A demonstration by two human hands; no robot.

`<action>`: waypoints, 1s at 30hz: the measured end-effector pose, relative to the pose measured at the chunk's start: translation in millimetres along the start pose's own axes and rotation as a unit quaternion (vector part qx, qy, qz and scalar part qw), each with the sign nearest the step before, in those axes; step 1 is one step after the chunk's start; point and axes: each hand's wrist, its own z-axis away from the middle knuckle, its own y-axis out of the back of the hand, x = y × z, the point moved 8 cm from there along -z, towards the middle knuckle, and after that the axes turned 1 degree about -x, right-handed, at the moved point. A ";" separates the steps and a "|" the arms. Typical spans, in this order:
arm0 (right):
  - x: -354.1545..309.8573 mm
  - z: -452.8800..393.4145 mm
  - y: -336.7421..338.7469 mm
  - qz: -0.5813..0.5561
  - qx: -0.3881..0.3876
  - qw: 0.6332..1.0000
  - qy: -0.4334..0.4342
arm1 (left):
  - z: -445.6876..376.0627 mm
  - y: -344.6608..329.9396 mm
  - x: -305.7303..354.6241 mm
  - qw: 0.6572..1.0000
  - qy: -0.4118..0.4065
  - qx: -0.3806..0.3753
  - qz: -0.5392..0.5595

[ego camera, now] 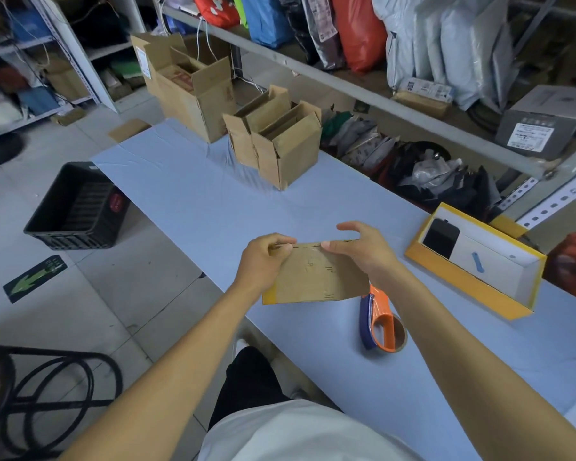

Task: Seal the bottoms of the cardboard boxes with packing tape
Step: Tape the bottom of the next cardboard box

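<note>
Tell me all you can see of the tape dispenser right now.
The tape dispenser lies on the blue table, near the right forearm, just below the flat cardboard box both hands hold. It has an orange plastic handle and frame, a dark blue side, and a brownish tape roll. No hand touches it.

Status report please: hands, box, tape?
Left hand and right hand both grip flat cardboard box. Tape dispenser idle on table. Nothing blocking.

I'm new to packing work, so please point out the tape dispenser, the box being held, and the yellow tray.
tape dispenser (381, 322): head view, on its orange handle.
flattened cardboard box (316, 277): head view, on the middle of its near face.
yellow tray (463, 287): head view, on its near outer wall.
</note>
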 end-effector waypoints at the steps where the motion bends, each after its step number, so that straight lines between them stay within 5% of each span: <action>1: 0.2 -2.4 0.6 0.015 0.013 1.000 0.000 | 2.5 -5.8 -2.7 0.999 0.004 -0.008 -0.038; 6: 8.7 -10.9 2.6 0.011 -0.001 0.999 -0.048 | 14.6 -39.0 -8.0 0.945 -0.050 -0.087 -0.312; 11: 7.8 -9.9 7.3 0.116 0.007 0.993 0.006 | 4.8 -40.3 -4.2 0.924 -0.066 -0.065 -0.371; 16: 19.3 4.6 16.9 0.163 0.025 0.980 0.110 | -5.6 -25.7 -8.3 0.948 -0.036 -0.041 -0.314; 22: 55.1 15.7 11.9 0.072 0.012 0.996 0.046 | -17.4 10.0 -22.1 0.995 0.089 0.021 -0.037; 30: 40.9 16.1 -1.2 -0.038 0.035 0.998 0.031 | -22.6 10.3 -39.6 0.977 0.144 -0.019 0.158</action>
